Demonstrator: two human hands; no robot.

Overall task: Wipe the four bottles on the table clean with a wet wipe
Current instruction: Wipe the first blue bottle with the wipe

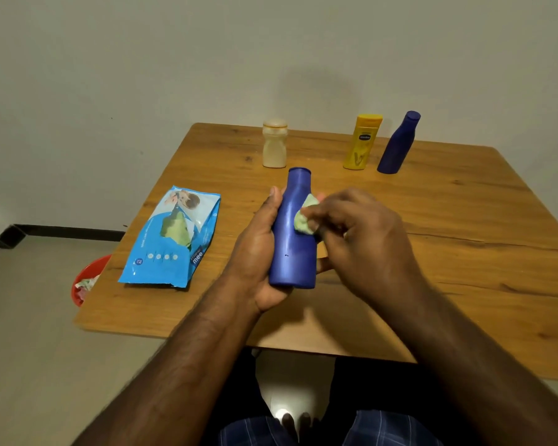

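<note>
Head view gives me a blue wipe pack (171,236) at nine o'clock on the wooden surface (464,252), its flap open with a greenish wipe showing inside; a red bin (86,278) on the floor beyond the surface's edge holds crumpled scraps. My left hand (258,252) is wrapped around the blue bottle (293,233) at centre, cap pointing to twelve, its body glossy. My right hand (361,233) pinches a balled pale-green wet wipe (305,217) against its neck. At twelve to one o'clock stand a cream bottle (274,144), a yellow bottle (363,143) and a second blue bottle (398,143).
</note>
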